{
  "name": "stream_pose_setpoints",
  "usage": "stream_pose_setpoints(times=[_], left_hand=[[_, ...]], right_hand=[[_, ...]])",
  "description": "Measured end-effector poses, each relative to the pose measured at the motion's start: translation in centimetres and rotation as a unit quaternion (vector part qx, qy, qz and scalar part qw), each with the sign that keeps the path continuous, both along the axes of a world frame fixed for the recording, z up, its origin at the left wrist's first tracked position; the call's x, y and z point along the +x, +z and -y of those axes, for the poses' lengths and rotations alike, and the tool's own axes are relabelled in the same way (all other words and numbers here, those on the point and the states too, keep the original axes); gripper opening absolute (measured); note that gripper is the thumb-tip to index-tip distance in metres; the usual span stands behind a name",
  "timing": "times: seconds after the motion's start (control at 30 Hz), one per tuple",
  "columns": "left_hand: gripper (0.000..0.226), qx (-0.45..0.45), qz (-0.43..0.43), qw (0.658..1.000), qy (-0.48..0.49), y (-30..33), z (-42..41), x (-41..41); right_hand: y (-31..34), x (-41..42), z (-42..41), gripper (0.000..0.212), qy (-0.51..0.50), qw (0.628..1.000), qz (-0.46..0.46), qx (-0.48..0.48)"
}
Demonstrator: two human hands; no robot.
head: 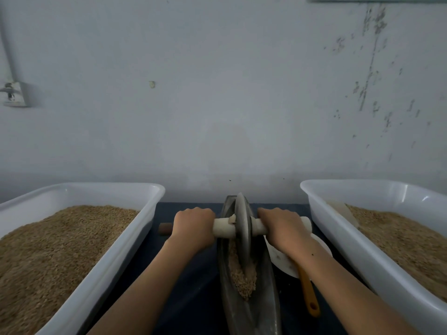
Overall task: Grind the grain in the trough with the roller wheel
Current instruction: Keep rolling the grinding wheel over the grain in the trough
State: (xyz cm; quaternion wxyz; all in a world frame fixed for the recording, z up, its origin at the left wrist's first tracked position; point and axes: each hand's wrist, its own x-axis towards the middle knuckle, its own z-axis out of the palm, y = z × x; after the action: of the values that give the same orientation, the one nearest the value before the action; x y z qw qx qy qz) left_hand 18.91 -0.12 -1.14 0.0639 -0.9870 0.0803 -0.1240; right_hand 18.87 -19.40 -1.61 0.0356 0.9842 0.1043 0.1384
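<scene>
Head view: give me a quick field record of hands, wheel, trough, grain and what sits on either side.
left hand: grips the axle handle left of the wheel
right hand: grips the same handle right of the wheel
roller wheel: upright in the trough, toward its far end
trough: dark, boat-shaped, runs away from the person
grain: piled in the trough near the wheel
left tub: white, holds grain
right tub: white, holds grain
scoop: white, orange handle, right of trough
</scene>
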Motion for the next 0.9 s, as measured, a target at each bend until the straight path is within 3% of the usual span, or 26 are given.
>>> stream_pose_setpoints(times=[0.13,0.4,0.57,0.73,0.8,0.9], left_hand=[[0.027,0.003,0.043,0.999,-0.017,-0.3,0.0,0.0],[0.047,-0.014,-0.157,0.987,-0.023,0.6,-0.9,0.0],[0.040,0.000,-0.083,0.996,-0.019,0.5,-0.7,0.2],[0.026,-0.007,0.044,0.999,-0.022,-0.3,-0.4,0.3],[0.027,-0.012,0.041,0.999,-0.025,-0.4,-0.4,0.3],[0.035,0.000,-0.024,0.999,-0.022,0.1,-0.5,0.3]], right_hand=[[-0.4,0.1,0.1,0.020,0.007,1.000,0.027,0.010],[1.8,-0.9,0.3,0.027,0.018,0.989,-0.138,-0.045],[1.3,-0.5,0.2,0.027,0.007,0.994,-0.105,-0.025],[0.1,0.1,0.0,0.017,0.006,1.000,0.007,0.009],[0.0,0.1,0.0,0.014,0.012,1.000,0.019,0.013],[0.6,-0.1,0.1,0.023,0.006,0.999,-0.041,-0.005]])
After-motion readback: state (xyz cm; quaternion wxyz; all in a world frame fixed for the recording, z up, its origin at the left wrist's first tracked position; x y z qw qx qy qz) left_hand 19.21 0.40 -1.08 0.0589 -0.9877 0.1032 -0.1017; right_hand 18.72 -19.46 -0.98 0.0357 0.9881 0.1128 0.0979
